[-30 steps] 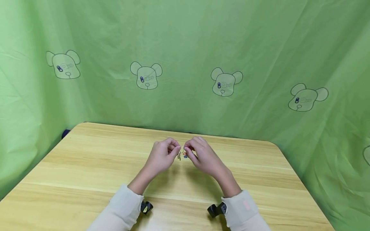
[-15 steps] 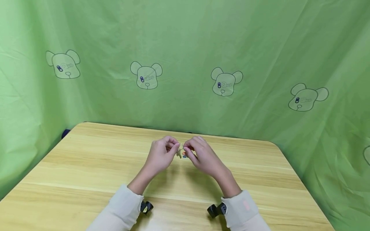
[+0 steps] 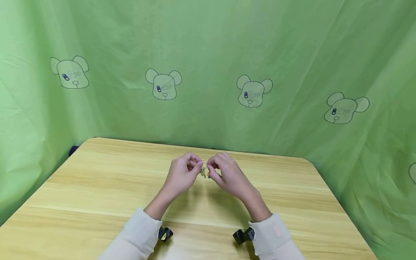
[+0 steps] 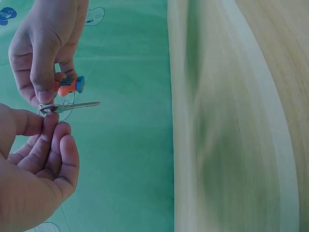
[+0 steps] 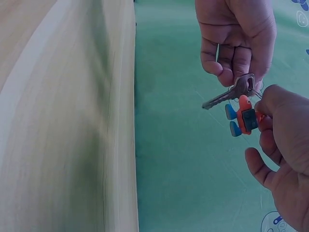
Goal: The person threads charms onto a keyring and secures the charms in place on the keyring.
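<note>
A thin metal key ring (image 3: 205, 164) is stretched between my two hands, above the table. My left hand (image 3: 183, 174) pinches it from one side with thumb and fingertips. From the other side, my right hand (image 3: 228, 175) pinches it close to a small toy charm. This charm is an orange figure (image 5: 246, 119) with blue feet and a dark middle; in the head view my right thumb partly covers it. A metal key (image 5: 225, 98) dangles from the ring between the hands, its blade pointing down toward the table. Fingertips hide parts of the ring.
The light wood table (image 3: 107, 187) lies below both hands. A green curtain (image 3: 208, 43) printed with bear outlines hangs behind its back edge and down both sides. Each wrist carries a black camera, one on the left (image 3: 165, 234) and one on the right (image 3: 239, 237).
The key has swung and turned a little between my hands. The toy charm has slipped further behind my right thumb. Both hands stay nearly in place.
</note>
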Action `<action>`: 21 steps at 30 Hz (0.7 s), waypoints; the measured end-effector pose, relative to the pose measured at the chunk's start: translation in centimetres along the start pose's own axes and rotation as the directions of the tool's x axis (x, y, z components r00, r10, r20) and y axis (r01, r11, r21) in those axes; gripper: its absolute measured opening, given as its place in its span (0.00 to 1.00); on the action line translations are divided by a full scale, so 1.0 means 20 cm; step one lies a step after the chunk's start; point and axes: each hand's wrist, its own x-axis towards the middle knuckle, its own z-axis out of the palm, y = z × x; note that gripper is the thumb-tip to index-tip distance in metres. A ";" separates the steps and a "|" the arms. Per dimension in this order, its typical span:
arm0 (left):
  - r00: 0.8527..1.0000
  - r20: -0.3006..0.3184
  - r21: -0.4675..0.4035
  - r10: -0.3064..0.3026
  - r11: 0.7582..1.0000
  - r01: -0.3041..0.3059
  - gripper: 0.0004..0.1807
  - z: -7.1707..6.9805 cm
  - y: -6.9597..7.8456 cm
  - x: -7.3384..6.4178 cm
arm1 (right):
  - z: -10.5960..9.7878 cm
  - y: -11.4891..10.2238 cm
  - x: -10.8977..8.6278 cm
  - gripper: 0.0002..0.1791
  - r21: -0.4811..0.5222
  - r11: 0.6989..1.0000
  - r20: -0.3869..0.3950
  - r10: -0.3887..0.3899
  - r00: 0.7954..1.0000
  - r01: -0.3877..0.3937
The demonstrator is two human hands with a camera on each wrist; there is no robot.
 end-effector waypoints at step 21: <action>0.974 0.030 0.142 0.224 0.964 -0.226 0.02 -0.01 -0.02 0.01 | -0.03 -0.02 0.00 0.04 0.003 0.999 0.036 -0.040 0.999 0.040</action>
